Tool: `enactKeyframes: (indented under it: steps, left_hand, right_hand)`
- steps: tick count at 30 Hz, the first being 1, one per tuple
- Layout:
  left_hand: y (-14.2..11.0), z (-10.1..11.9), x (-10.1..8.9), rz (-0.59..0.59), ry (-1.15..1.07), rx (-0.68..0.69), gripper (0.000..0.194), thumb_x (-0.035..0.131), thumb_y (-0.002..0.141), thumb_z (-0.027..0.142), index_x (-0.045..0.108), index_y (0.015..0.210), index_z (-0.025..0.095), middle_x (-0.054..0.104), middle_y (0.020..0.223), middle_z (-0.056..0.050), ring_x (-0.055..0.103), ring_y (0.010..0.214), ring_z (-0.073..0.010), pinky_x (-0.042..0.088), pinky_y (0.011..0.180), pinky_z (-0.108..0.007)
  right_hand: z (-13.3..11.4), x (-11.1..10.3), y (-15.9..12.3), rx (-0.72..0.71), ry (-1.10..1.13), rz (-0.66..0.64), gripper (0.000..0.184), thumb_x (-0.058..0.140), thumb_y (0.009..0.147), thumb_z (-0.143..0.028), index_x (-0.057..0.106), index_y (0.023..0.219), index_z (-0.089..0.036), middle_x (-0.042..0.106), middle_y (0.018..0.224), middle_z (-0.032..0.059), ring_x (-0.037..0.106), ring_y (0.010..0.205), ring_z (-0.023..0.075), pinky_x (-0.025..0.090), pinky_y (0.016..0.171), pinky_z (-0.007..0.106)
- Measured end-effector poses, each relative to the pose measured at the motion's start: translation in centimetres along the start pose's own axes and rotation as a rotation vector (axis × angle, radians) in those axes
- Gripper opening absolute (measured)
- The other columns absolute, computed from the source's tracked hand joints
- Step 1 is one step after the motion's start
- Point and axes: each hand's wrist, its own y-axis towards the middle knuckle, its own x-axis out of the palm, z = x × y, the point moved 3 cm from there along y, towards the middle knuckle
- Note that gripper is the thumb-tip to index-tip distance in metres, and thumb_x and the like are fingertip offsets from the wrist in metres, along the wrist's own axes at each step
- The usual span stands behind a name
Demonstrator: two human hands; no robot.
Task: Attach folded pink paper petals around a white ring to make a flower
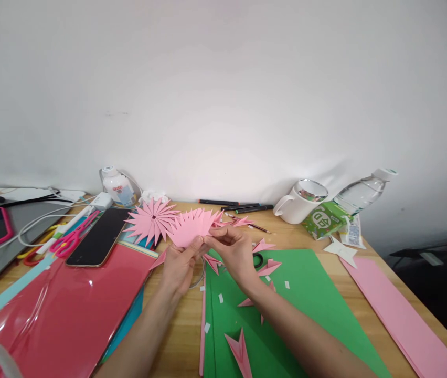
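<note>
A fan of folded pink paper (pixel 189 229) with pointed tips is held up over the middle of the desk. My left hand (pixel 182 265) pinches its lower edge, thumb on the front. Close beside it, my right hand (pixel 234 251) is closed at the fan's right end, fingertips and thumb together; whether a separate piece lies between them is hidden. Behind and to the left lies a round pink paper star (pixel 153 217) with many points. Folded pink paper pieces (pixel 240 352) are scattered on a stack of green paper (pixel 306 294) beneath my right forearm, among small white bits of tape or paper (pixel 221 298).
On the left are a red paper pack (pixel 82 304), a black phone (pixel 98 237), pink scissors (pixel 70 242) and a white bottle (pixel 118 186). Markers (pixel 219 202) lie by the wall. A white mug (pixel 301 202), water bottle (pixel 365 190) and pink paper strips (pixel 404 315) occupy the right.
</note>
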Motion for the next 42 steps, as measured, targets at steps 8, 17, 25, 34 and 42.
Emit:
enactKeyframes:
  steps: [8, 17, 25, 34, 42]
  left_hand:
    - [0.0, 0.1, -0.1, -0.037, 0.056, -0.011, 0.038, 0.084, 0.055, 0.028, 0.071, 0.085, 0.008, 0.075, 0.084, -0.016, 0.071, 0.083, -0.0315, 0.055, 0.083, -0.044]
    - [-0.2, -0.5, 0.0, -0.079, 0.145, -0.059, 0.043, 0.085, 0.054, 0.030, 0.071, 0.090, 0.010, 0.075, 0.079, -0.015, 0.072, 0.073, -0.0315, 0.058, 0.072, -0.042]
    - [-0.1, -0.5, 0.0, -0.085, 0.145, -0.065, 0.038, 0.085, 0.051, 0.029, 0.072, 0.082, 0.012, 0.075, 0.072, -0.011, 0.072, 0.064, -0.0283, 0.058, 0.068, -0.040]
    - [-0.3, 0.2, 0.3, -0.068, 0.147, -0.042, 0.037, 0.087, 0.048, 0.031, 0.072, 0.075, 0.010, 0.075, 0.072, -0.012, 0.072, 0.065, -0.0272, 0.059, 0.067, -0.035]
    - [0.1, -0.2, -0.2, -0.061, 0.158, -0.026, 0.040, 0.086, 0.052, 0.031, 0.070, 0.082, 0.009, 0.075, 0.074, -0.012, 0.072, 0.066, -0.0268, 0.059, 0.066, -0.035]
  right_hand:
    - [-2.2, -0.7, 1.1, 0.006, -0.115, -0.103, 0.039, 0.082, 0.055, -0.032, 0.059, 0.084, -0.019, 0.064, 0.077, -0.0002, 0.060, 0.067, 0.0127, 0.050, 0.062, 0.025]
    - [-2.4, -1.0, 1.1, 0.025, -0.033, -0.053, 0.033, 0.078, 0.060, -0.040, 0.054, 0.061, -0.018, 0.053, 0.058, -0.0040, 0.049, 0.055, 0.0093, 0.046, 0.056, 0.024]
    - [-2.2, -1.1, 1.1, 0.061, 0.003, -0.038, 0.033, 0.081, 0.056, -0.037, 0.054, 0.057, -0.017, 0.055, 0.057, -0.0039, 0.051, 0.054, 0.0091, 0.048, 0.057, 0.025]
    - [-2.0, -1.0, 1.1, 0.057, 0.020, -0.050, 0.033, 0.079, 0.060, -0.043, 0.059, 0.060, -0.016, 0.058, 0.061, -0.0022, 0.056, 0.058, 0.0104, 0.053, 0.064, 0.027]
    - [-2.3, -1.2, 1.1, 0.027, -0.045, -0.069, 0.032, 0.077, 0.063, -0.044, 0.062, 0.062, -0.016, 0.062, 0.062, 0.0002, 0.059, 0.059, 0.0122, 0.054, 0.065, 0.029]
